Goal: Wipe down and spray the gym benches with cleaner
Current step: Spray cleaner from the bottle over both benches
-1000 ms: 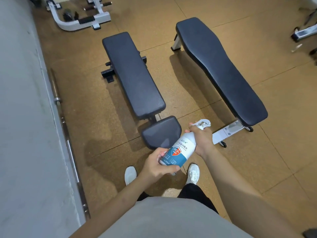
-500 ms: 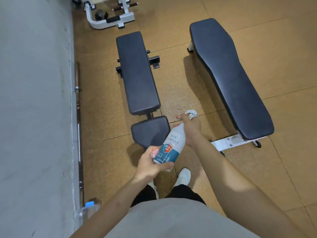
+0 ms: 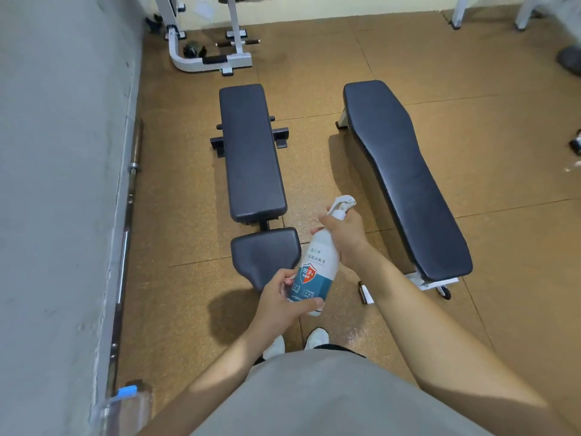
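Both hands hold a white spray bottle [image 3: 317, 265] with a blue label, tilted with its nozzle pointing away from me. My left hand [image 3: 283, 300] grips the bottle's base. My right hand [image 3: 344, 232] wraps the neck just below the trigger head. Two dark padded gym benches lie on the floor ahead. The left bench [image 3: 251, 152] has a long back pad and a separate small seat pad [image 3: 264, 256] right beside the bottle. Off to the right, the longer tapered bench [image 3: 405, 174] rests on white feet.
A grey wall [image 3: 56, 184] runs along the left with a barbell [image 3: 127, 221] lying at its foot. A clear bottle with a blue cap [image 3: 125, 401] stands near the wall. A white machine frame [image 3: 204, 42] stands at the back. My white shoes [image 3: 317, 338] show below the bottle.
The view has tilted up and shifted, bringing the far wall and white machine frame into sight. Both hands keep their hold on the spray bottle, now held a little more upright.
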The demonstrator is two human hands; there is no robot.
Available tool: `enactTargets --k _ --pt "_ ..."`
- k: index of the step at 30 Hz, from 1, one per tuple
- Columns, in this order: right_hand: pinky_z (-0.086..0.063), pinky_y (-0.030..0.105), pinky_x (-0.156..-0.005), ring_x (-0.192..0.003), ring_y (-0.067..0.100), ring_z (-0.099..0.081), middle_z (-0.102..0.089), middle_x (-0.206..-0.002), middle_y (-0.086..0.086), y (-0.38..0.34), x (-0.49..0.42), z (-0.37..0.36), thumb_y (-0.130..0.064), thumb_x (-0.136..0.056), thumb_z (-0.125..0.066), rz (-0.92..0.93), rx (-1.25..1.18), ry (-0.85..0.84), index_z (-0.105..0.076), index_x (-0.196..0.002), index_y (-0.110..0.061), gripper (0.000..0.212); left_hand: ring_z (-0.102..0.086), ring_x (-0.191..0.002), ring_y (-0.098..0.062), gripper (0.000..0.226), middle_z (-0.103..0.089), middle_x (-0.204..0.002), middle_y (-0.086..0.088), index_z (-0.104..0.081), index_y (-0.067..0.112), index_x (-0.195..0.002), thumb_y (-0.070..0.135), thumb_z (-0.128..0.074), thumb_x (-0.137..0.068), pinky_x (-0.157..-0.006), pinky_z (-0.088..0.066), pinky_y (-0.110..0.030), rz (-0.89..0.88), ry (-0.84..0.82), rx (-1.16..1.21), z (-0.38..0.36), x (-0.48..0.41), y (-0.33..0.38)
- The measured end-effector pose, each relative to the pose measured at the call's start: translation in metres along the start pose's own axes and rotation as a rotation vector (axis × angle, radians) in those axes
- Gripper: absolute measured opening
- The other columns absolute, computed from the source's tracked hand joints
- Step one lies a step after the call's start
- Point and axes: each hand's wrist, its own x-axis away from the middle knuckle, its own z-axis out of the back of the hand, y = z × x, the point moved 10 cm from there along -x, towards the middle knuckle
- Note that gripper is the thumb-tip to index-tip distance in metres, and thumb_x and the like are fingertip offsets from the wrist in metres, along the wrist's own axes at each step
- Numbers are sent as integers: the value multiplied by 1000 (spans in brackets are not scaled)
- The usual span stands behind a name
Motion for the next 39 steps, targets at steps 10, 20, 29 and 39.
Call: enactTargets --k 10,20,29,39 --pt "-62 39 -62 -68 27 -72 -69 -96 10 -2 12 -21 0 -92 -65 95 141 -38 -57 -101 -14 19 -70 -110 -7 63 -67 -126 11 -55 27 -126 33 -93 -75 -86 -62 -23 16 -64 -40 -2 -9 -10" --pt "-64 46 -67 -73 33 -74 -70 -93 15 -9 -45 -2 3 -87 -69 31 245 -104 -58 -104 -7 22 -73 -94 3 57 -75 -110 10 -62 24 -116 26 -96 -71 -77 -61 -20 68 58 18 -40 -40 3" --pt "-57 34 -55 -57 24 -70 -64 -75 15 -21 -101 39 7 -88 -67 -25 373 -292 -56 -88 -3 15 -76 -96 -8 67 -77 -106 10 -64 26 -112 45 -96 -56 -87 -65 -36 172 235 70 -116 -63 11" --pt "-60 43 -62 -57 27 -71 -65 -75 15 -46 -140 60 6 -86 -66 -74 361 -372 -56 -92 -8 18 -75 -100 -8 70 -76 -109 10 -64 28 -116 45 -95 -55 -90 -64 -38 206 375 122 -156 -85 43"
